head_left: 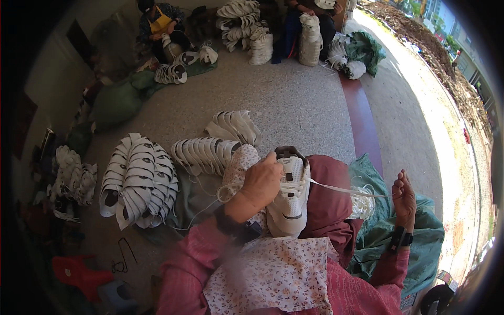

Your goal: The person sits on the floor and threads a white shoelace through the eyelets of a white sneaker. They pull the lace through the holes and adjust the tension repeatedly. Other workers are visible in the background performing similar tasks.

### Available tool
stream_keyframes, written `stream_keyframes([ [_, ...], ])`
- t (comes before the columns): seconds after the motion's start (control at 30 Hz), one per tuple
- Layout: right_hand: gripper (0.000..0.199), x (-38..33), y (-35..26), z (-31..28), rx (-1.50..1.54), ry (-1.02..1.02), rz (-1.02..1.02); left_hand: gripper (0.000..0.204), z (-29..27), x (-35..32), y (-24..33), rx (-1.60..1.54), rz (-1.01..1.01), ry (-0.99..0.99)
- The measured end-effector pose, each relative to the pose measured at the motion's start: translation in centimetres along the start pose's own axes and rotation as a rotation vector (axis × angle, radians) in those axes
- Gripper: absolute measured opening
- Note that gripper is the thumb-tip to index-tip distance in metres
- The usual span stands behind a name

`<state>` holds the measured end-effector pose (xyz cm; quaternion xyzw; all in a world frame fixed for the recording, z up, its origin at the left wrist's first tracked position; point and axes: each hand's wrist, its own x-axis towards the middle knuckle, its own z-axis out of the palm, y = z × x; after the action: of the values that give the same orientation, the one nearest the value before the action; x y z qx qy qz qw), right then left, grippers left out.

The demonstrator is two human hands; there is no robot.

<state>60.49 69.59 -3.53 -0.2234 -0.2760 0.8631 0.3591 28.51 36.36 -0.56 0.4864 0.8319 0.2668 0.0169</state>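
1. The white shoe upper (290, 197) rests on the person's lap, over a maroon cloth (328, 202) and a floral apron (278, 273), its opening turned away from the person.
2. The left hand (261, 181) closes its fingers around the upper's near side, just beside the lacing rows, steadying it.
3. The right hand (404, 197) is held well out to the right, fingers pressed together and slightly curled, pinching the end of a flat white lace (341, 189) drawn taut from the upper.
4. The upper looks light and soft, likely to fold unless gripped near its stiffer collar or eyelet strip; the lace seems limp and slippery, best pinched near its tip.
5. Rows of stacked white uppers (139, 178) lie on the speckled floor (294, 100) ahead; a green sack (388, 231) sits under the right arm.
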Motion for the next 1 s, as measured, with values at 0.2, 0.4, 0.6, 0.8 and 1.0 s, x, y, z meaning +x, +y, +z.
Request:
stream_keyframes([
  [0.2,0.011,-0.1,-0.3,-0.3,-0.119,-0.119,0.062,0.013,-0.2,0.5,-0.6,-0.132,-0.060,-0.095],
  [0.4,0.010,0.7,3.1,1.0,-0.208,-0.147,0.204,0.012,1.6,0.0,-2.7,-0.783,-0.230,-0.204],
  [0.6,0.016,-0.8,9.3,9.3,-0.748,-0.270,0.237,0.012,1.2,-1.3,-1.4,-0.581,0.034,0.012],
  [0.8,0.018,-2.2,11.8,17.4,-1.051,-0.403,0.281,0.010,1.1,-1.5,-1.1,-0.452,0.069,0.095],
  [1.0,0.020,-1.4,14.7,18.1,-1.258,-0.548,0.087,0.009,1.1,-0.8,0.0,-0.259,0.062,0.070],
])
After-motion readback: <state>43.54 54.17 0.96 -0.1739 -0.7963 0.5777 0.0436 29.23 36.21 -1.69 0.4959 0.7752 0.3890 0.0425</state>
